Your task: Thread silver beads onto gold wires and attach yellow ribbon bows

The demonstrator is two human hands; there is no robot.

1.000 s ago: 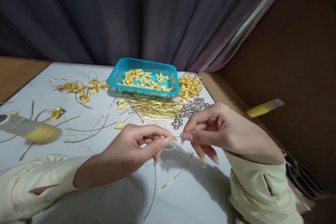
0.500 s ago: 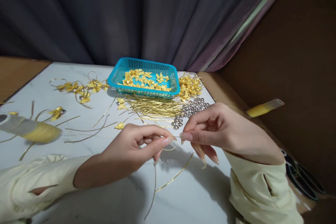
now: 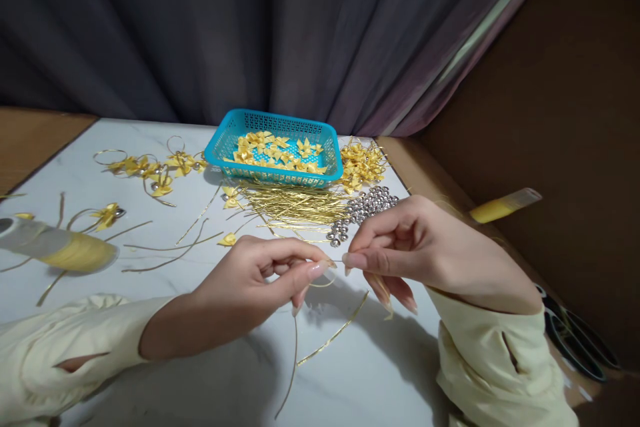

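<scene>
Above a white counter [image 3: 340, 393] with faint grey veining, two hands meet over a thin strand [image 3: 338, 261], a short length of it bared between their fingertips. The left hand [image 3: 253, 287] pinches it between thumb and forefinger, a pale loop [image 3: 324, 284] bowing just below the grip; the right hand [image 3: 413, 240] grips the strand from the other side, with a pale wisp [image 3: 389, 314] at its lower fingertips. Whether strand, loop and wisp are one piece cannot be told.

Slippage looks the chief risk: so fine a line, held only by the tips, could slide free if either pinch eases, and a hard pull could snap it or cinch the loop askew. Silver beads [image 3: 373, 203] lie loose just beyond the right hand, where a brush of the knuckles could scatter them. A gold strip [image 3: 333, 333] lies below the hands and could snag a trailing end.

At the far side, a blue basket [image 3: 287, 119] holds yellow ribbon pieces [image 3: 263, 141], with gold wires [image 3: 295, 207] heaped in front. A yellow-wound tube [image 3: 80, 251] lies at left; scissors [image 3: 575, 340] rest at right.
</scene>
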